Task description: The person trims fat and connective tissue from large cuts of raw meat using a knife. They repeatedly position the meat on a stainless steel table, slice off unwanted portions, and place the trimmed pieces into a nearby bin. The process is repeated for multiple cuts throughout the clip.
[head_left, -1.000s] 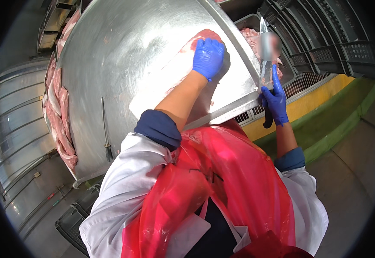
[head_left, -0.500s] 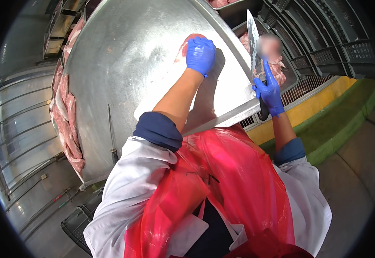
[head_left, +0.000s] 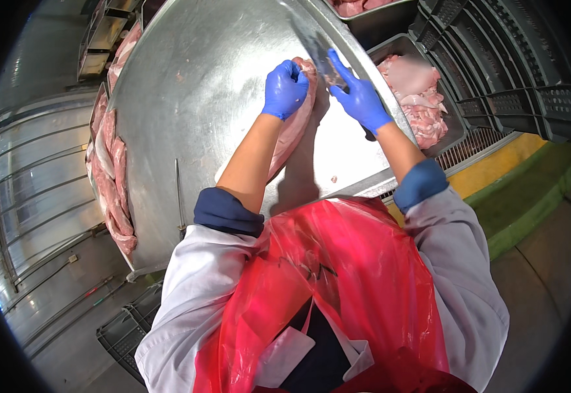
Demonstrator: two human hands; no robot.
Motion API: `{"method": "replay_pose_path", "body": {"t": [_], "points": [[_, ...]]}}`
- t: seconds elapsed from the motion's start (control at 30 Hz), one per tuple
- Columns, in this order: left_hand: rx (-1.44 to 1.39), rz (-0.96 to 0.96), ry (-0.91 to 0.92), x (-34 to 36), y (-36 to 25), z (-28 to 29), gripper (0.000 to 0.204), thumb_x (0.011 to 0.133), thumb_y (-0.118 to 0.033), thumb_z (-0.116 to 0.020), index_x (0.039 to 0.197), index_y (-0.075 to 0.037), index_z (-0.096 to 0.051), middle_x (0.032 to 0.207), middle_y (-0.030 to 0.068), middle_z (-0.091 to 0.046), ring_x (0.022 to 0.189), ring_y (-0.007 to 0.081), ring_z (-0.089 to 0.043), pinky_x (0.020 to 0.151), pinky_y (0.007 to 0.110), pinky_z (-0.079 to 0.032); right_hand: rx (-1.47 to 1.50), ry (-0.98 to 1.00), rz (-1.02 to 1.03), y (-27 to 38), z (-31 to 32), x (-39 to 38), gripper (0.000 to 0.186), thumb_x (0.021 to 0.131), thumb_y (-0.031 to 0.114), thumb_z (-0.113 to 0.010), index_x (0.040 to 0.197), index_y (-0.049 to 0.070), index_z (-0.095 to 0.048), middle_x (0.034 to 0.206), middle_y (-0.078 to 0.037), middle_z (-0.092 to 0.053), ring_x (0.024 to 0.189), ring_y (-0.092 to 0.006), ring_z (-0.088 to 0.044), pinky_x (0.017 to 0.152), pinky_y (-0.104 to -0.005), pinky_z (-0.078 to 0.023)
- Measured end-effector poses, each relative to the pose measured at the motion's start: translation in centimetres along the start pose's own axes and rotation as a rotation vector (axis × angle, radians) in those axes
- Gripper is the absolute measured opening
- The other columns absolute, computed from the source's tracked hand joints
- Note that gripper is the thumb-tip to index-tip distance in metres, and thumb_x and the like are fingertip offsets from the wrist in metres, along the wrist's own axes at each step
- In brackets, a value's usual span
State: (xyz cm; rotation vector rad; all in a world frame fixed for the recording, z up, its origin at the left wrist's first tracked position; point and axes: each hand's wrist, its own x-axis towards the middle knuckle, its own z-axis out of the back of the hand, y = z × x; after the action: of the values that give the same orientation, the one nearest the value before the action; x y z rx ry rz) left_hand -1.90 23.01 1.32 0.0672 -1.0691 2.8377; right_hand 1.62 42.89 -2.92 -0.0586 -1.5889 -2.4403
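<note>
Your left hand (head_left: 286, 90) is clenched on the upper end of a long cut of pink meat (head_left: 294, 134), its fingers curled in. Your right hand (head_left: 362, 105) grasps a knife (head_left: 311, 44), index finger stretched out along the blade; most of the handle is hidden under your palm. The blade is blurred and points to the top of the frame, just right of the meat; whether it touches the meat, you cannot tell from here.

The meat lies at upper centre on the steel bench (head_left: 210, 72), slanting down and left beneath your left forearm. To work well here, tuck the left fingertips back from the edge, hold the meat firm and draw the blade in light, even strokes away from that hand; the wet surface probably lets the meat slip.

Farther out, a small scrap (head_left: 334, 179) sits right of centre and a sharpening steel (head_left: 178, 190) rests left of centre. Strips of meat (head_left: 112, 180) line the bench's left edge. At upper right, cut pieces (head_left: 423, 108) fill part of a grey tub (head_left: 456, 134), beside dark crates (head_left: 501, 72).
</note>
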Motion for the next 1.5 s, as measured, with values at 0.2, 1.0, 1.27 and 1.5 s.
{"method": "replay_pose_path", "body": {"t": [0.2,1.0,1.27,1.5], "points": [[-0.075,0.058,-0.054,-0.4,0.2,1.4,0.017,0.087,-0.014,-0.066,0.08,0.0,-0.06,0.064,0.0108,-0.06,0.057,0.0164,-0.055,0.058,0.033,-0.049,0.053,0.267,-0.022,-2.4,2.6,-4.2,0.072,0.092,0.019,-0.063,0.156,0.034,-0.033,0.078,-0.013,-0.066,0.062,-0.0216,-0.058,0.068,-0.0339,-0.052],[-0.197,0.036,-0.101,0.2,0.1,5.1,0.013,0.083,-0.01,-0.066,0.078,0.001,-0.06,0.063,0.0113,-0.06,0.057,0.0164,-0.055,0.057,0.033,-0.048,0.031,0.878,-0.305,2.6,6.4,1.6,0.067,0.095,0.02,-0.055,0.154,0.042,-0.033,0.075,-0.004,-0.055,0.059,-0.0116,-0.051,0.058,-0.0304,-0.05],[-0.24,0.017,-0.039,1.3,-0.7,6.0,0.013,0.087,-0.012,-0.065,0.08,-0.001,-0.061,0.067,0.0031,-0.061,0.063,0.0076,-0.055,0.057,0.027,-0.047,-0.011,0.773,-0.169,3.1,1.8,3.3,0.065,0.092,0.024,-0.059,0.153,0.029,-0.04,0.082,-0.012,-0.065,0.07,-0.0219,-0.06,0.073,-0.0368,-0.052],[-0.379,0.055,-0.06,0.3,0.8,7.5,0.014,0.085,-0.011,-0.068,0.079,-0.001,-0.061,0.066,0.0021,-0.06,0.061,0.0079,-0.053,0.057,0.027,-0.047,-0.152,0.745,-0.038,2.0,4.8,-0.8,0.064,0.092,0.024,-0.06,0.153,0.028,-0.04,0.104,-0.021,-0.071,0.08,-0.031,-0.067,0.084,-0.0425,-0.054]]}}
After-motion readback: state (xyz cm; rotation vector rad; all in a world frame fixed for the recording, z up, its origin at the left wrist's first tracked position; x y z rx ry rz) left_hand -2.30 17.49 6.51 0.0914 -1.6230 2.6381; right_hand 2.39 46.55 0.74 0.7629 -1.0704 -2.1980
